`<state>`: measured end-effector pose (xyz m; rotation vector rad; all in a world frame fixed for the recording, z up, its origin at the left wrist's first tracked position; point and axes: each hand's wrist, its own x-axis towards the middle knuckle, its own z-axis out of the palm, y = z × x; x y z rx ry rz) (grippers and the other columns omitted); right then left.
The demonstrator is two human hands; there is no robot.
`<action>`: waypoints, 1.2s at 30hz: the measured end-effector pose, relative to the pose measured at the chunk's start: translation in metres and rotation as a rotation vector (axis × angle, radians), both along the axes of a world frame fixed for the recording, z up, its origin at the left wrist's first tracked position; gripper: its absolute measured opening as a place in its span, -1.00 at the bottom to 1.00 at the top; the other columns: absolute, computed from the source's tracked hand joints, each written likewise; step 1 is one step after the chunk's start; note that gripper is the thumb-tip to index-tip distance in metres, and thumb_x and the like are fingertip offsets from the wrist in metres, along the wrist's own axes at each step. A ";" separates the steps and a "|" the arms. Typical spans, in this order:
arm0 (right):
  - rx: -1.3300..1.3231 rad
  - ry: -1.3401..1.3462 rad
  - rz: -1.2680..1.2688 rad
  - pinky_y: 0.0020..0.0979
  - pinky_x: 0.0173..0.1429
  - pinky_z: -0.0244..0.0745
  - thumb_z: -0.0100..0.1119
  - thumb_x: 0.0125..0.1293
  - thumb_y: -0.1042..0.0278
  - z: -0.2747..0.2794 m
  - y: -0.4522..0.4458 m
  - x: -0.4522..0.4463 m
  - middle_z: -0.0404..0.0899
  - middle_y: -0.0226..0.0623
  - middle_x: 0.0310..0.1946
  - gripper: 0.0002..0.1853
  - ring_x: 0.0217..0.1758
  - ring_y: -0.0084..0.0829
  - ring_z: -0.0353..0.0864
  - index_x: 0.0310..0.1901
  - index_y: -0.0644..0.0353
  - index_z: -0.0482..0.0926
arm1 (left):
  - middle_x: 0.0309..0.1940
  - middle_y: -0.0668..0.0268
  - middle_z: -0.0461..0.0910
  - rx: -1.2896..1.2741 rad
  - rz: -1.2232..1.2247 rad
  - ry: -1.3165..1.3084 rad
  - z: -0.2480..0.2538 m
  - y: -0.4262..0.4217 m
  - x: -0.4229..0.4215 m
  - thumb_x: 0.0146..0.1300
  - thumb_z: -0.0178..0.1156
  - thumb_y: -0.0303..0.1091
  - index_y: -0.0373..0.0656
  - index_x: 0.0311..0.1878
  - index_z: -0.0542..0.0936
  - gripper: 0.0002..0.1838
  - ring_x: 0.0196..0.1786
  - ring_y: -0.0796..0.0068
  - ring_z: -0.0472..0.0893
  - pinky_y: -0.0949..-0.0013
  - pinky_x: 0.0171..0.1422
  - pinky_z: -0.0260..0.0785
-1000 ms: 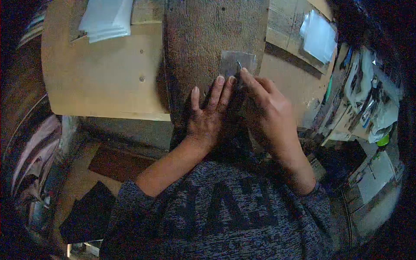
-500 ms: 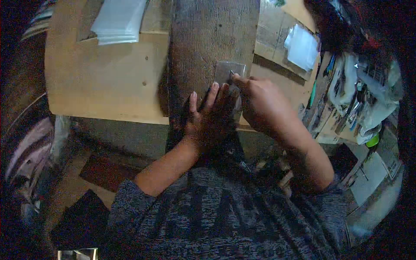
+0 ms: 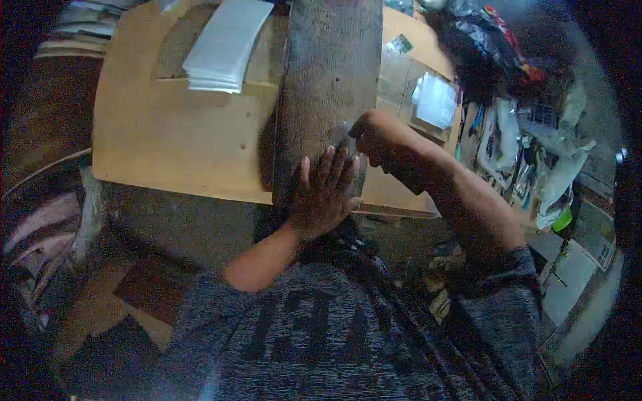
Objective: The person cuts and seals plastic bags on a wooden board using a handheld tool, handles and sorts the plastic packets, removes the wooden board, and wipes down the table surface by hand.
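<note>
One broad pale tabletop point(image 3: 180, 140) shows on both sides of a long dark board point(image 3: 328, 73), which runs up through the middle of it. From where I stand, a fanned stack of whitish sheets point(image 3: 224, 50) lies to the left of that board. The left hand point(image 3: 324, 190) is palm down on the dark wood, fingers spread; the right hand point(image 3: 384, 137) is curled beside it, by the board's right edge, and I can't tell what, if anything, it pinches. Smaller again, a whitish pile point(image 3: 435, 100) sits over on the right. Smallest is the clear sheet point(image 3: 340, 128), on the dark board just beyond the left hand's fingertips and partly hidden. To do this well, I'd say, press that left palm flat, smooth out any wrinkles, and leave the right hand's path clear.
</note>
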<state>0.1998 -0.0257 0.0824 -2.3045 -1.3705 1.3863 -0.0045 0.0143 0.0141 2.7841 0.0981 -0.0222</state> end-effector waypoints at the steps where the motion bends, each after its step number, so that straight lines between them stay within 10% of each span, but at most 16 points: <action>1: -0.122 0.081 -0.122 -0.27 -0.41 0.53 -0.01 0.10 0.60 0.007 0.002 0.000 0.59 -0.01 -0.52 -0.77 -0.47 -0.18 0.64 -0.21 0.34 0.58 | 0.49 0.09 -0.08 -0.010 0.023 -0.026 0.000 -0.001 0.001 0.18 0.04 0.22 -0.08 0.42 0.16 -0.17 0.52 0.08 -0.08 -0.27 0.41 -0.17; 16: 0.278 -0.111 -0.295 -0.21 -0.34 0.54 0.16 0.12 0.31 -0.004 -0.031 -0.035 0.60 -0.03 -0.53 -0.81 -0.45 -0.11 0.65 -0.42 0.28 0.62 | 0.47 -0.02 -0.14 -0.173 0.023 -0.240 -0.013 0.008 -0.009 0.23 0.06 0.06 -0.18 0.44 0.06 -0.18 0.48 -0.04 -0.02 -0.25 0.41 -0.18; 22: 0.441 -0.132 -0.469 -0.24 -0.25 0.51 0.11 0.18 0.47 -0.014 -0.049 -0.058 0.58 0.08 -0.38 -0.76 -0.32 -0.01 0.61 -0.11 0.22 0.59 | 0.45 -0.09 -0.09 -0.566 0.200 -0.296 -0.020 0.016 -0.003 0.25 0.10 -0.06 -0.20 0.47 -0.07 -0.14 0.48 -0.07 -0.03 0.03 0.49 -0.13; 28: 0.426 0.108 -0.751 -0.38 -0.25 0.49 0.08 0.33 0.38 -0.009 -0.074 -0.089 0.61 -0.07 -0.37 -0.69 -0.40 -0.39 0.59 0.11 0.11 0.52 | 0.36 -0.10 0.13 -0.924 0.399 -0.310 0.007 0.029 0.008 0.17 0.25 -0.27 -0.21 0.47 -0.06 -0.10 0.30 -0.02 0.32 0.08 0.34 0.18; 34: 0.706 -0.197 -0.678 -0.27 -0.23 0.50 0.20 0.19 0.35 -0.028 -0.084 -0.103 0.59 -0.02 -0.23 -0.54 -0.33 -0.15 0.63 0.15 0.14 0.45 | 0.30 -0.05 0.24 -0.896 0.389 -0.134 0.000 0.044 0.025 0.12 0.29 -0.28 -0.17 0.43 0.08 -0.15 0.26 0.03 0.36 0.04 0.33 0.17; 36: 0.633 -0.128 -0.973 -0.41 -0.27 0.43 0.11 0.31 0.38 -0.039 -0.084 -0.093 0.57 -0.15 -0.37 -0.63 -0.43 -0.45 0.48 0.12 0.33 0.45 | 0.32 -0.02 0.22 -0.639 0.329 -0.163 0.000 0.041 0.025 0.13 0.27 -0.25 -0.18 0.43 0.10 -0.17 0.32 0.03 0.28 0.00 0.38 0.05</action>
